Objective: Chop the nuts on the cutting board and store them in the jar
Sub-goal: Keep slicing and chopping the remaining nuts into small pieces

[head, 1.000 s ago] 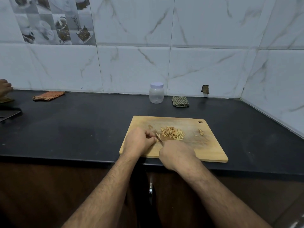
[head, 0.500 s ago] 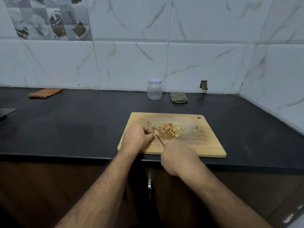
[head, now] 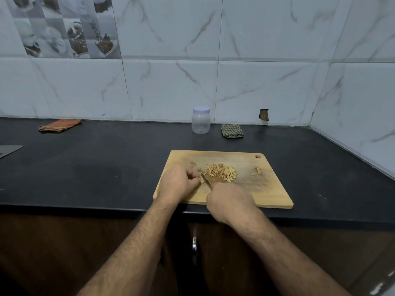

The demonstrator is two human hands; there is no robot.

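Observation:
A wooden cutting board [head: 267, 189] lies at the counter's front edge. A pile of chopped nut slivers [head: 222, 173] sits on its middle, with a few bits [head: 258, 169] off to the right. My right hand [head: 230, 199] grips a knife [head: 206, 180] whose blade points up-left beside the pile. My left hand [head: 178, 182] rests on the board's left part, fingers curled and pinching a small nut piece against the blade. An empty clear jar [head: 201, 122] with a white lid stands shut at the back by the wall.
A dark folded cloth [head: 232, 130] lies right of the jar, an orange cloth [head: 59, 125] at the back left. A grey metal sheet [head: 8, 150] juts in at the left edge. The black counter [head: 96, 167] meets tiled walls behind and on the right.
The camera view has shifted slightly, and another person's hand at the far left is gone from sight. Both my hands stay at the same spot on the board, with the knife blade barely moving.

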